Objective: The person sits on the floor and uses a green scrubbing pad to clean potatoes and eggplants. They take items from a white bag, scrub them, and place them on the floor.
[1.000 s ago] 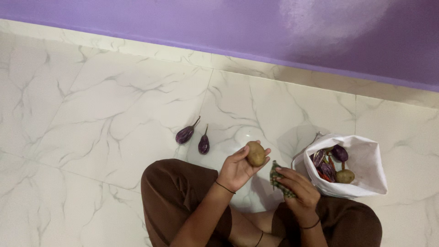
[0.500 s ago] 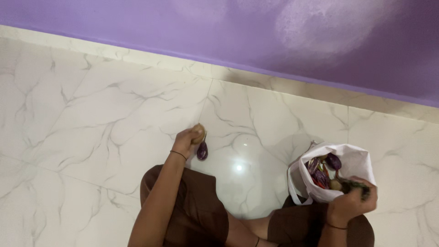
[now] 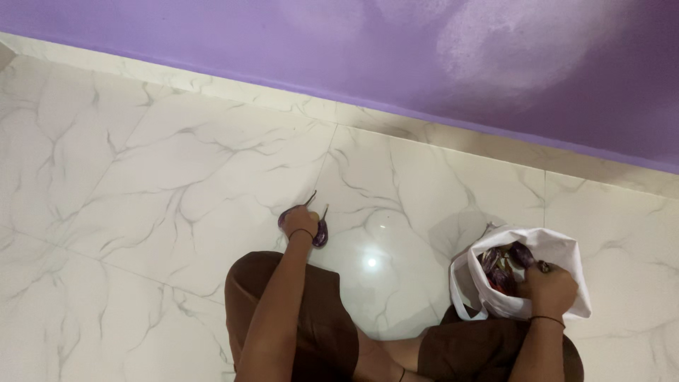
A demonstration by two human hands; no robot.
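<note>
My left hand (image 3: 300,221) is down on the white marble floor (image 3: 163,177), fingers curled, between two small purple eggplants (image 3: 321,233). It covers most of the left eggplant (image 3: 284,216). The potato it carried is hidden under the hand. My right hand (image 3: 548,286) reaches into the open white bag (image 3: 566,247) at my right knee, knuckles up and fingers curled among the purple eggplants (image 3: 503,272) inside. A small dark bit sticks out above the fist; what the fingers hold is hidden.
I sit cross-legged in brown trousers (image 3: 311,318) on the floor. A purple wall (image 3: 396,49) with a pale skirting strip runs across the back. A light reflects off the tile (image 3: 370,262) in front of my legs.
My left hand has lowered the potato to the floor between the two eggplants. My right hand, which held a green checked cloth, has gone from the bag's rim into the bag.
</note>
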